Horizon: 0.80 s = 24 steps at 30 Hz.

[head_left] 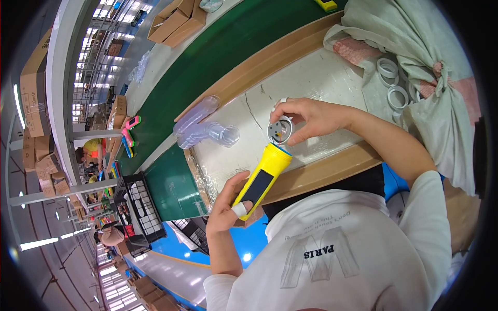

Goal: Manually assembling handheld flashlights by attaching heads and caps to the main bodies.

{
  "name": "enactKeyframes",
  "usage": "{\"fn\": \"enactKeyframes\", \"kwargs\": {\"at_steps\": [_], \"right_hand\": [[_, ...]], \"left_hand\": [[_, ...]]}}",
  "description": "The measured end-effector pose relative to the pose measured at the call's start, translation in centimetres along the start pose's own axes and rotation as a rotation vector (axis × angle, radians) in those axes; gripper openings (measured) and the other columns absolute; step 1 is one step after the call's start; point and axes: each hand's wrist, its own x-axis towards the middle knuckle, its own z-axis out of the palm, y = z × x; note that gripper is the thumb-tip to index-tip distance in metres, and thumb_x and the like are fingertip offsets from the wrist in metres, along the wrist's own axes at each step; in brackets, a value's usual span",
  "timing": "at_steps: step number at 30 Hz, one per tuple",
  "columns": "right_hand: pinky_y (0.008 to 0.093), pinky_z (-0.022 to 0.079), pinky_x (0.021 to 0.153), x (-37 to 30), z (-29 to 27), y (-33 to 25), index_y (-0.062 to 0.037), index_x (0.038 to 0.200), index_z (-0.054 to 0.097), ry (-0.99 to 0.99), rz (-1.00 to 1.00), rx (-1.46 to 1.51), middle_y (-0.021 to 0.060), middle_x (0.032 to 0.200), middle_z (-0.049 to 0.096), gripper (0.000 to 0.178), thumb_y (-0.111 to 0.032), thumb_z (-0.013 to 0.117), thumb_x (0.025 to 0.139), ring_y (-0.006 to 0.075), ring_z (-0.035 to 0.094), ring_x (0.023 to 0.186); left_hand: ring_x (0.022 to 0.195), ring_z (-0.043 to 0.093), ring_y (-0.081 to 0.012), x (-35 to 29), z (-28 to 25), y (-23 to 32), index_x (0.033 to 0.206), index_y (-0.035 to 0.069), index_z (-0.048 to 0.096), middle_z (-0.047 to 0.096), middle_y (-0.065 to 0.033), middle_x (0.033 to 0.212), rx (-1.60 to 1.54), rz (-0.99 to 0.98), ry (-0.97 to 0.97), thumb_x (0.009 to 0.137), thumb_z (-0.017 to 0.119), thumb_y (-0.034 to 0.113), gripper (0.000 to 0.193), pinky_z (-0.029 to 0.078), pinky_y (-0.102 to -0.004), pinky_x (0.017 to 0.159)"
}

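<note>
My left hand (224,206) is closed around the lower part of a yellow flashlight body (276,159), which has a dark rectangular panel on its side. The body is tilted, its wide end up and away from me. Just above that end, my right hand (315,118) pinches a white ring (271,139) between thumb and fingers. Inside the ring sits a grey round disc (279,133) with small parts on it. Thin wire seems to run from the disc to the flashlight's mouth. White wraps cover a finger on my right hand and the thumb of my left.
Nested clear plastic cups (223,133) lie on the pale, cardboard-edged worktop (259,111). At right, a pale woven sack (436,36) spills white rings (397,97). Beyond runs a green belt (197,65) with pink flashlights (133,122). Black crates (140,207) stand at left.
</note>
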Motion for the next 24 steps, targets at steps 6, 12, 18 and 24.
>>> {"fn": "enactKeyframes", "kwargs": {"at_steps": [6,12,18,24], "right_hand": [[0.037,0.047,0.08,-0.2,0.6,-0.1,-0.0034,0.106,0.051,0.046,-0.128,-0.505,0.0118,0.102,0.056,0.045,-0.015,0.077,0.072,0.0284,0.056,0.095],[0.0368,0.047,0.084,-0.9,1.1,-2.8,-0.0041,0.113,0.049,-0.096,-0.033,-0.558,0.0133,0.106,0.056,0.052,-0.02,0.077,0.073,0.0294,0.057,0.098],[0.0389,0.041,0.094,-0.8,2.1,-3.5,-0.0054,0.128,0.043,0.079,-0.435,-0.281,0.0145,0.114,0.053,0.064,-0.025,0.076,0.077,0.0316,0.05,0.109],[0.0402,0.048,0.079,-3.6,7.4,-7.1,-0.0007,0.119,0.05,0.31,-0.728,-0.349,0.0206,0.104,0.056,0.061,-0.037,0.074,0.076,0.0358,0.057,0.096]], "left_hand": [[0.112,0.054,-0.021,0.3,0.5,2.8,0.136,0.002,0.044,0.057,-0.0159,0.121,0.401,0.084,0.202,0.075,0.06,-0.004,0.063,0.04,-0.0312,0.096],[0.098,0.06,-0.0382,2.4,1.6,5.2,0.128,0.001,0.052,0.06,-0.0213,0.117,1.021,0.356,0.005,0.07,0.065,0.002,0.059,0.049,-0.0407,0.086],[0.097,0.064,-0.0325,1.4,1.0,5.3,0.121,-0.001,0.059,0.064,-0.0188,0.113,0.814,0.478,0.092,0.069,0.069,0.002,0.053,0.051,-0.0373,0.084],[0.094,0.065,-0.0315,-0.5,1.9,4.6,0.124,-0.001,0.058,0.063,-0.0211,0.114,0.479,0.596,-0.119,0.07,0.074,0.001,0.056,0.05,-0.0348,0.083]]}}
